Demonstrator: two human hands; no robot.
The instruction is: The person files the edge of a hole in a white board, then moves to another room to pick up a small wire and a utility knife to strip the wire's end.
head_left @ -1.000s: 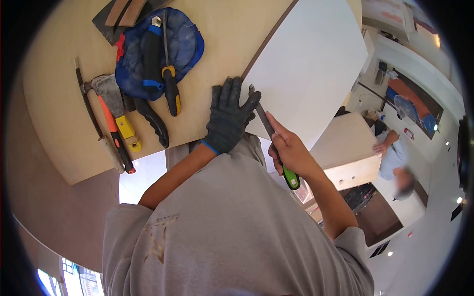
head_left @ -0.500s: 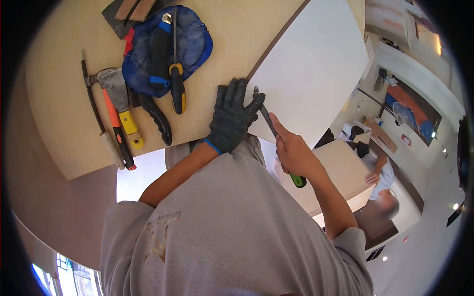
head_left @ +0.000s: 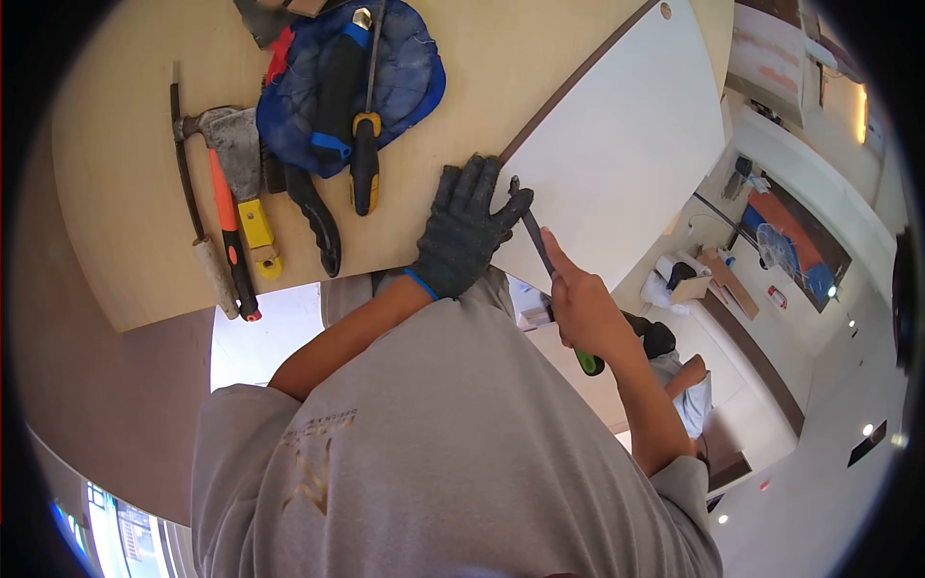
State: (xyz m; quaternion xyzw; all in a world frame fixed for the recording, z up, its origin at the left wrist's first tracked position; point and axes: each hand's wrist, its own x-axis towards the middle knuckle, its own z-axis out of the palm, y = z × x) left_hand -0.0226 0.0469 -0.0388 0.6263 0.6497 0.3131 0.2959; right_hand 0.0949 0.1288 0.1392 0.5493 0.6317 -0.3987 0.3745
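My right hand point(head_left: 586, 306) is bare and closed round the handle of a file point(head_left: 536, 234), its forefinger stretched along the dark flat blade. Green shows on the handle's butt below the fist. The file slants up to the lower left edge of a white panel point(head_left: 626, 144) with a brown edge strip. My left hand point(head_left: 464, 223), in a dark glove with a blue cuff, lies flat at that panel's near corner. Its fingers point away from me, and the thumb reaches out to the file near its tip.
On the wooden tabletop point(head_left: 125, 241) lie a hatchet-like hammer point(head_left: 224, 144), a yellow-handled screwdriver point(head_left: 366, 159), a thin rod tool point(head_left: 188, 173) and a blue cloth pouch point(head_left: 409, 72) under a black-and-blue tool point(head_left: 337, 101). At right, a person point(head_left: 689, 390) is partly hidden behind my arm.
The view has shifted, so the table tools sit further right and higher. Both hands keep nearly the same place at the panel's corner. The person at right is now mostly hidden.
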